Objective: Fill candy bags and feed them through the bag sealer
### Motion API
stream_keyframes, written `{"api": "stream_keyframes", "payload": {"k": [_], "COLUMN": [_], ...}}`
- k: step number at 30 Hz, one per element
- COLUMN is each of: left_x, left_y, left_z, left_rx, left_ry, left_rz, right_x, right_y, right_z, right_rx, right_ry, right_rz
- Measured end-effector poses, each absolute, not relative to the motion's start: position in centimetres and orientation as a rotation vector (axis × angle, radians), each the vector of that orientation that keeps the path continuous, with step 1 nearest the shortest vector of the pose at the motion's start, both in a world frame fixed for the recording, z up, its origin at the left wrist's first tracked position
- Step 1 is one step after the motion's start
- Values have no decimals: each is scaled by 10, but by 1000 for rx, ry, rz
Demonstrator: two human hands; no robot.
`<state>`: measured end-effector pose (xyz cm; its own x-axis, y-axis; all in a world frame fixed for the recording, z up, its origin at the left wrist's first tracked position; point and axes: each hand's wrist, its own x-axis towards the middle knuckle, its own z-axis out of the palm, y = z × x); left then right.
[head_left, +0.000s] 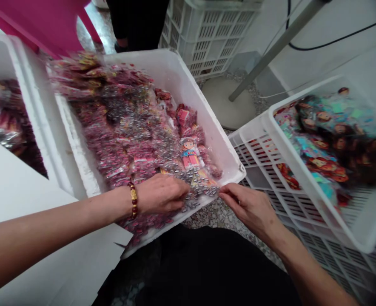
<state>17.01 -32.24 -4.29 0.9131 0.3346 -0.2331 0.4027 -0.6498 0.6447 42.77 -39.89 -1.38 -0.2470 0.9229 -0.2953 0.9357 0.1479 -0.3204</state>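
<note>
while packet (200,190) lies between left hand (161,194), right hand (250,208).

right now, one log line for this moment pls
left hand: on clear toy packets | right hand: pinching packet edge | white foam box: heaped full

Foam box (188,80): white. Packets (127,127): pink-red, silver print, clear wrap. Doll card (189,153): cartoon figure, red and blue. Bracelet (133,199): dark red beads, one gold. Crate (306,199): white, slotted; contents teal, red, brown. Chair (41,21): pink.
</note>
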Motion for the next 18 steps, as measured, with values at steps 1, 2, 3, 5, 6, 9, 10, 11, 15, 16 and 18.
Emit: {"api": "stream_keyframes", "payload": {"k": [1,2,3,5,6,9,10,11,15,16,18], "left_x": [170,171,173,178,182,197,202,208,227,229,231], "left_y": [-324,-326,-328,-332,-334,-335,-334,-334,-330,-330,-329], "left_z": [-41,-39,-37,-34,-34,-38,-41,-44,-53,-53,-53], "left_rx": [2356,2386,2417,2468,2484,2498,2494,2483,2401,2388,2393], "left_ry": [521,520,523,556,589,702,724,738,789,797,788], "left_rz": [-127,-134,-138,-117,-90,28,58,69,-10,-35,-65], "right_x": [429,430,431,431,430,430,431,431,437,438,440], "right_y": [-400,-401,-401,-400,-399,-392,-390,-388,-385,-385,-386], "right_z": [-15,-16,-18,-21,-23,-25,-25,-24,-22,-21,-22], "right_rx": [1934,1948,1948,1913,1892,1872,1872,1872,1865,1863,1863], "right_ry": [2357,2356,2359,2370,2376,2373,2363,2356,2323,2312,2291], "right_rz": [-710,-720,-721,-710,-712,-790,-828,-860,-938,-950,-935]}}
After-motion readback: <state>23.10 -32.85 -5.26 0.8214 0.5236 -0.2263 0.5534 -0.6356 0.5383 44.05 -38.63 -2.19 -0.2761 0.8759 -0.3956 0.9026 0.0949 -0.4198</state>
